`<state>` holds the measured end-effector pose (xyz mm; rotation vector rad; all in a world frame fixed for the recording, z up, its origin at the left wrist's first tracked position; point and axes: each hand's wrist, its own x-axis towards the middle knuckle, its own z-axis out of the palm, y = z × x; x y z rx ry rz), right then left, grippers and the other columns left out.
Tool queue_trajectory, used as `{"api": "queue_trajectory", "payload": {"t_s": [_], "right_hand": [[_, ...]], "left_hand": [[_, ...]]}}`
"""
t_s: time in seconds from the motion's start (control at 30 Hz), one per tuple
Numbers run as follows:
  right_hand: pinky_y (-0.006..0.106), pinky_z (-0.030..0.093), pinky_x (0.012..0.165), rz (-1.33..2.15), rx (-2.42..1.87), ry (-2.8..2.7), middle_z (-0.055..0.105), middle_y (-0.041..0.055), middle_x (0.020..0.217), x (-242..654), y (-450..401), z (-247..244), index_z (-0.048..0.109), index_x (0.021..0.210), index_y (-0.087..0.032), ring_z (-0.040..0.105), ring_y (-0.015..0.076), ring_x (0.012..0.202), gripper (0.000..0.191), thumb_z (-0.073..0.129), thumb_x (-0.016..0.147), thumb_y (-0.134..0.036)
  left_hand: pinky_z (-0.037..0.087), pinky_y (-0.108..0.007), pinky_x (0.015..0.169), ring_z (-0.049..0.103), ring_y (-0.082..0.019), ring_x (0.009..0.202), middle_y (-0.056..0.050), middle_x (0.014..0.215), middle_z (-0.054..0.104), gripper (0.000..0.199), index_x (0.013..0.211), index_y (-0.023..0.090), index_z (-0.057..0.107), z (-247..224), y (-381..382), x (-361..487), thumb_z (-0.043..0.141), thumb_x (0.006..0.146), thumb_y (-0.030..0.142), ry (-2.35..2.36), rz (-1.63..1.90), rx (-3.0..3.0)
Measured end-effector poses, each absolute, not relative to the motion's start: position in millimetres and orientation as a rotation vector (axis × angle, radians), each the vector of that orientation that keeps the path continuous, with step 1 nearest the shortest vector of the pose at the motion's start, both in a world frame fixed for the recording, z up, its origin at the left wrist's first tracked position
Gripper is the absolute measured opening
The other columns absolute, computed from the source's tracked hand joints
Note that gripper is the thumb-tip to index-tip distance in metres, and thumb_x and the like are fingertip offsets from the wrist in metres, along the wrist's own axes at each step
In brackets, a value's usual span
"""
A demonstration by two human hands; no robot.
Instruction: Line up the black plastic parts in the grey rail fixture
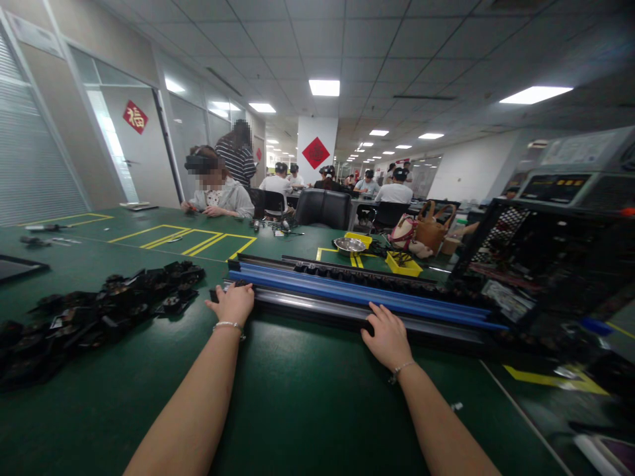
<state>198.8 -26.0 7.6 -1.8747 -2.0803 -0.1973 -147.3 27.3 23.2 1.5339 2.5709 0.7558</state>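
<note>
1. The long metallic rail (317, 305) lies on the table (307, 403), before the blue rail (357, 291).
2. Your left hand (232, 303) meets its left end, your right hand (387, 334) its near edge; fingers partly bent, grip impossible to tell.
3. Uneven pressure could skew it into the blue rail.
4. Black parts (119, 301) limit you leftward; room lies nearer you.

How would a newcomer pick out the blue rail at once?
On the green table, look just beyond the person's left hand and right hand. There the blue rail runs crosswise; its colour sets it apart from the silvery bar on its near side.
</note>
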Motion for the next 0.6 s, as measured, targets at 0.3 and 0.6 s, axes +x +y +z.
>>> {"api": "queue_trajectory", "payload": {"t_s": [0.3,0.6], "right_hand": [[0.044,0.027,0.103,-0.203,-1.858,-2.083,0.044,0.0044,0.139,199.6,-25.0,6.1,0.063,0.087,-0.021,0.033,0.0251,0.130,0.020,0.048,0.077,-0.031],[0.044,0.027,0.102,-0.216,-1.862,-2.080,0.045,0.0042,0.139,199.5,-24.5,5.6,0.063,0.086,-0.021,0.034,0.0252,0.129,0.020,0.049,0.077,-0.030]], "left_hand": [[0.024,-0.063,0.100,0.025,-0.032,0.133,-0.001,0.136,0.048,0.040,0.110,0.040,0.064,15.3,29.7,-150.1,0.032,0.086,0.035,2.584,0.866,1.474],[0.025,-0.061,0.100,0.026,-0.033,0.132,-0.001,0.134,0.049,0.041,0.111,0.039,0.064,15.1,30.7,-150.6,0.031,0.087,0.037,2.591,0.862,1.477]]}}
